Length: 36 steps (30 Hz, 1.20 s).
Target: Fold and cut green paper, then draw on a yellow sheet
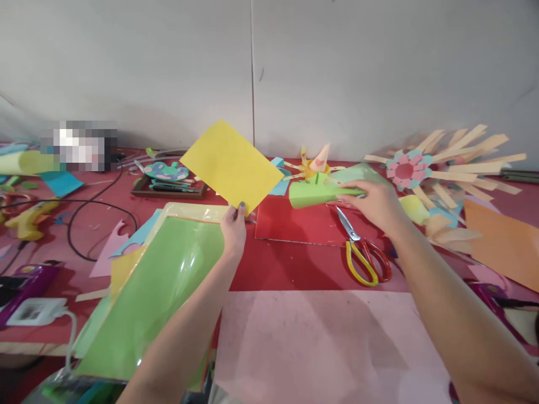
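A square yellow sheet (231, 165) is pinched at its lower corner by my left hand (234, 227), which holds it up above the table. My right hand (370, 202) grips the narrow end of a light green folded paper piece (311, 193), whose wider end points left. Below that piece lies a red board (290, 223). Scissors (357, 247) with one yellow and one red handle rest open near my right forearm. Under my left forearm is a plastic-wrapped pack of green paper (168, 286).
A pink sheet (328, 342) covers the near middle. Behind stand a brown tray (168, 192) of tools and a small cone craft (320, 161). A paper flower (406, 171) and orange sheet (505, 241) lie right; a yellow glue gun (31, 221) and black cable lie left.
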### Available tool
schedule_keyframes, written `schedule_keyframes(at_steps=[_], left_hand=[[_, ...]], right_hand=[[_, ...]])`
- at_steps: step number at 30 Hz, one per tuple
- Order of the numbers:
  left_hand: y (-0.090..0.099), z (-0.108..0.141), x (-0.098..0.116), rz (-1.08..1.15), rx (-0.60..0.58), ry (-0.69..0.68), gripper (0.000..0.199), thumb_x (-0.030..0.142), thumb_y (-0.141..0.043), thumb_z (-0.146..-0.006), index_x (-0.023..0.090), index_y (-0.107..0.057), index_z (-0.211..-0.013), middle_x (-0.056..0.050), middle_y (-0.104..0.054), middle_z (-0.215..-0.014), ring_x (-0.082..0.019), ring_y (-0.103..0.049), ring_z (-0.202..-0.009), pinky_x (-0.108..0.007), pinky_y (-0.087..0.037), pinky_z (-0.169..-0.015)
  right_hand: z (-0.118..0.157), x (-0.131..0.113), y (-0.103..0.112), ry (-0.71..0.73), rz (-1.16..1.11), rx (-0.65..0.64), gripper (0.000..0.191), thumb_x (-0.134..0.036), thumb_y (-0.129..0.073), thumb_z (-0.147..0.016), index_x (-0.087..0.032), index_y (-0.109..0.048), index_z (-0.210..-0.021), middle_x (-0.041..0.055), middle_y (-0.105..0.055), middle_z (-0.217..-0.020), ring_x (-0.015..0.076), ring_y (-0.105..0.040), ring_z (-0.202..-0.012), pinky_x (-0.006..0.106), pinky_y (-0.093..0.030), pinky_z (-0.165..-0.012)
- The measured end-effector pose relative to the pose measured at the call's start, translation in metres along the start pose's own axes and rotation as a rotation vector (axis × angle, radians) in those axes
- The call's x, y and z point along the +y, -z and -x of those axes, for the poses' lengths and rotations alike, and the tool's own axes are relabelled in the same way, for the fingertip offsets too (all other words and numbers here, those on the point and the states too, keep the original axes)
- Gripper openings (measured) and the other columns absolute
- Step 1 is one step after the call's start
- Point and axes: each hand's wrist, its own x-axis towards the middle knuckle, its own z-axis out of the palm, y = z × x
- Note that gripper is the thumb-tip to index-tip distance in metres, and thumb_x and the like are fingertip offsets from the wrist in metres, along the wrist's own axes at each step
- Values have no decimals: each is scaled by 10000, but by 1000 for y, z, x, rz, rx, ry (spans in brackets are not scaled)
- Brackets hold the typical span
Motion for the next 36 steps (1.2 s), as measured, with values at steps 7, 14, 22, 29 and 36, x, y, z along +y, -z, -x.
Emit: schedule_keyframes(at_steps=[7, 14, 22, 29, 36], left_hand=[[1, -2, 2, 20, 48, 41, 237, 391, -514, -796, 176, -486, -702, 14, -610, -616, -99, -595, -499, -207, -486, -501], [3, -1, 2, -3, 25, 41, 236, 382, -512, -799, 172, -500, -692, 16, -605, -583, -96, -580, -466, -193, -466, -461], [-2, 6, 6, 68, -148, 14, 288, 441, -533, -782, 155, -563, -766, 3, -609, -584, -97, -567, -451, -208, -477, -461], [-7, 21, 10, -1, -516, 89, 385, 525, -586, -711, 143, -547, -680, -7, -613, -544, -110, -567, -437, -232, -485, -481], [-7, 31, 19, -239, -829, 190, 303, 413, -544, -787, 151, -547, -635, -34, -668, -603, -137, -646, -602, -250, -513, -630]], right_hand=[[-86, -30, -45, 289, 126, -119, 148, -322, -712, -660, -208, -691, -752, 14, -642, -686, 178, -597, -703, 355, -455, -764], [-107, -62, -67, 243, 370, -8, 425, -251, -682, -698, -178, -602, -1109, 107, -576, -1096, 256, -580, -963, 431, -430, -858], [21, -45, -63, -146, -473, 61, 470, -578, -405, -810, -197, -637, -961, 38, -657, -833, 74, -515, -462, 207, -407, -421], [78, -2, -61, -423, -862, -17, 627, -703, -371, -743, -154, -656, -844, 66, -666, -695, 80, -494, -391, 204, -337, -322], [84, 13, -64, -363, -772, -33, 579, -665, -421, -748, -236, -612, -1086, 69, -674, -1014, 255, -634, -922, 361, -532, -688]])
